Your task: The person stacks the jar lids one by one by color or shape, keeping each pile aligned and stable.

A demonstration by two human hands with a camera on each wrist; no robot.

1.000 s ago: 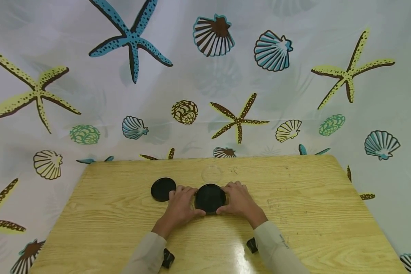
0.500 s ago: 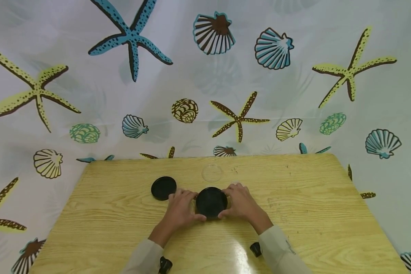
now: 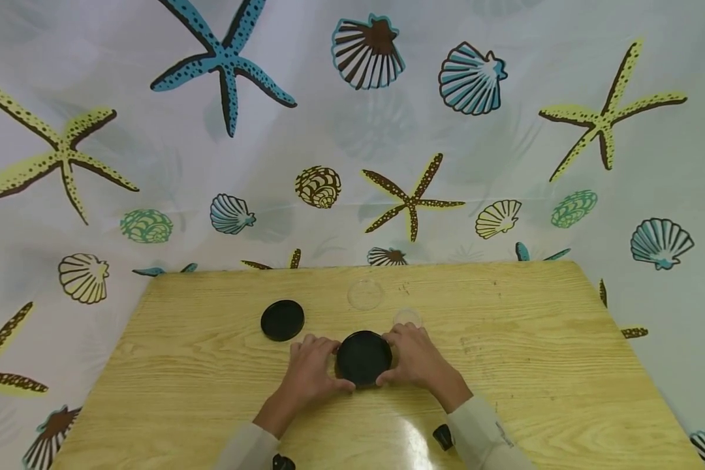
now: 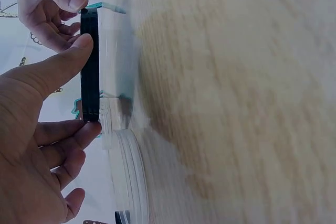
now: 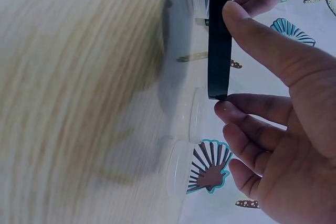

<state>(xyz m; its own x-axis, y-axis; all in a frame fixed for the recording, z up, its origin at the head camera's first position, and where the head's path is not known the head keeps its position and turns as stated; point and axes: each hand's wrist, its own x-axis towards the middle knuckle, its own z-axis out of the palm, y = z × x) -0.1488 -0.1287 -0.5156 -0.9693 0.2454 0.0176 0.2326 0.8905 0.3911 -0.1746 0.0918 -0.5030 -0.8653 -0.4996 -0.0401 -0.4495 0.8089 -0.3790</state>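
Both hands hold a round black lid (image 3: 364,358) level between them near the table's middle. My left hand (image 3: 313,367) grips its left rim with thumb in front and fingers behind. On the opposite rim, my right hand (image 3: 418,356) does the same. Edge-on in the left wrist view, the lid (image 4: 90,65) has something clear below it; I cannot tell whether that is a jar it sits on. Beyond the right fingertips lies a faint clear round piece (image 3: 408,318). Another clear round piece (image 3: 365,295) is farther back.
A second round black lid (image 3: 282,320) is at the back left. In the left wrist view stands a clear ribbed container (image 4: 128,177). The right wrist view has a low translucent round piece (image 5: 181,166). A patterned curtain (image 3: 305,137) hangs behind the wooden table (image 3: 540,352).
Both hands have drawn the black lid toward the person, down in the head view. The clear round piece behind the right fingertips has come into sight.
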